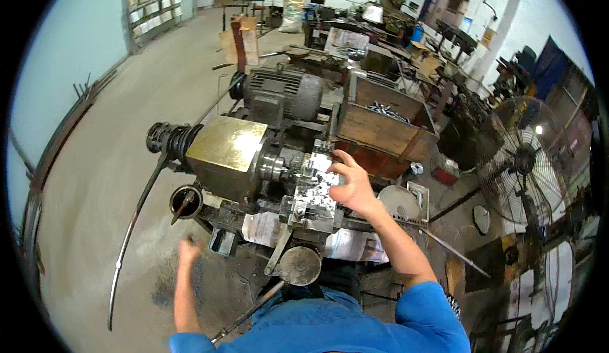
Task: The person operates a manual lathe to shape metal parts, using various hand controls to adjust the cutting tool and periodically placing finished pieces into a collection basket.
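Observation:
A lathe-like machine stands before me, with a brass-topped headstock [228,142], a round metal chuck [274,168] and a tool slide [315,185] strewn with bright metal chips. My right hand [356,187] is over the right side of the slide, thumb and fingers apart, with nothing visible between them. Whether its fingertips touch the slide I cannot tell. Lower left, my left hand [189,250] is slightly blurred, its fingers curled; what they hold, if anything, is hard to make out. Just above it is a round pot [186,201] with a brush-like handle in it.
Behind the slide stands a wooden box [380,121] holding small metal parts [388,111]. An electric motor [285,93] sits behind the headstock. A long metal lever [135,226] slopes down at left. At right are a round plate [398,202] and a large fan [524,159].

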